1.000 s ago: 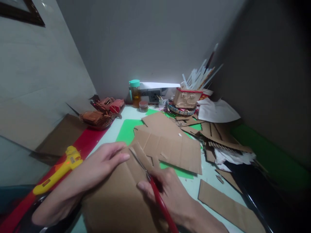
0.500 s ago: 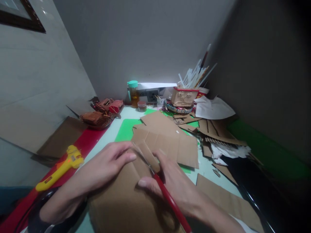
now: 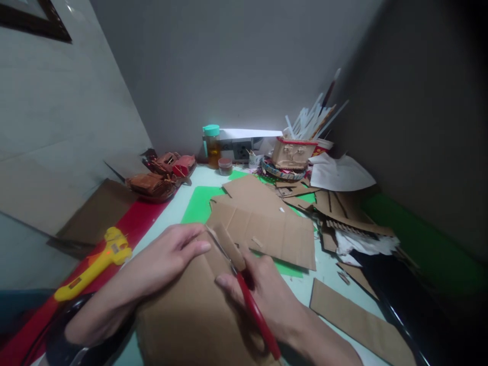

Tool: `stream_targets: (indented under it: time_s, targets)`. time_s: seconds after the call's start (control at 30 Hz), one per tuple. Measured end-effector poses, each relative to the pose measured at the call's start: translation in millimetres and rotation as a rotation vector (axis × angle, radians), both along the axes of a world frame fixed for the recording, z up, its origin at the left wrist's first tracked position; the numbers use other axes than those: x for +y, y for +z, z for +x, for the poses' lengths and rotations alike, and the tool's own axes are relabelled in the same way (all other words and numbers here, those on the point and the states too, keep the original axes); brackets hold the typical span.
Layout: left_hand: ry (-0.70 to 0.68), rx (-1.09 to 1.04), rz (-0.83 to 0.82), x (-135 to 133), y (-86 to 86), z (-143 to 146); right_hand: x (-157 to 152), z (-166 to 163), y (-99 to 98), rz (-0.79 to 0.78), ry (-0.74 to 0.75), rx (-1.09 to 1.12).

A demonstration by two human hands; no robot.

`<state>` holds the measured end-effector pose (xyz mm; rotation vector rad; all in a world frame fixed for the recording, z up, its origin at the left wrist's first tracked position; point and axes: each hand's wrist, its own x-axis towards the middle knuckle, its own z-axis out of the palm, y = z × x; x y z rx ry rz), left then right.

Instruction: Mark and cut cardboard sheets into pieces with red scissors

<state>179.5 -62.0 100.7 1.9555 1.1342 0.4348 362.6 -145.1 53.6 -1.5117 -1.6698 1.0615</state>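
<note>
A large brown cardboard sheet (image 3: 183, 310) stands tilted in front of me, its upper end gripped by my left hand (image 3: 177, 249), thumb on the near face. Red-handled scissors (image 3: 257, 315) lie along its right side, blades pointing up and left toward my left fingertips. A narrow strip of cardboard (image 3: 231, 246) sticks up beside the blades. My right hand (image 3: 263, 284) is closed around the scissors, its thumb on the left of them and its fingers partly hidden behind.
A yellow hot glue gun (image 3: 93, 264) lies on the red cloth at left. Flat cardboard pieces (image 3: 278, 234) cover the middle of the table. Farther back are a bottle with a turquoise lid (image 3: 212, 147) and a box of white sticks (image 3: 295, 152). A cardboard strip (image 3: 358, 320) lies at right.
My right hand and the scissors have shifted slightly left, the blades lying farther along the cut beside the strip. My left hand keeps its hold. The view has turned slightly left.
</note>
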Motion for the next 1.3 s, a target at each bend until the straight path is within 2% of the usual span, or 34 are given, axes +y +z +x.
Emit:
stream_targets:
  time_s: [0.13, 0.37, 0.67, 0.8, 0.93, 1.1, 1.3]
  targets:
    - [0.010, 0.015, 0.039, -4.4, 0.6, 1.3, -3.9, 6.3, 5.3, -0.044, -0.061, -0.061]
    - [-0.061, 0.090, 0.030, -13.0, -3.5, 8.7, -14.1, 15.7, 11.2, -0.026, -0.006, -0.112]
    - [-0.147, 0.094, -0.042, -1.8, -5.5, 5.1, -1.8, 3.0, 0.3, 0.081, 0.027, -0.030]
    - [-0.141, 0.092, -0.038, -0.4, -4.6, 4.2, -0.2, 3.5, -5.3, 0.068, -0.004, -0.036]
    - [-0.141, 0.102, -0.030, -8.1, -4.5, 7.1, -7.6, 7.3, 2.7, 0.042, -0.040, -0.060]
    - [-0.111, 0.129, -0.009, -14.5, -8.2, 10.5, -10.5, 8.4, 10.4, 0.046, -0.015, -0.052]
    - [-0.128, 0.096, -0.040, -7.8, -9.5, 10.0, -3.9, 4.0, 2.0, 0.082, 0.012, -0.041]
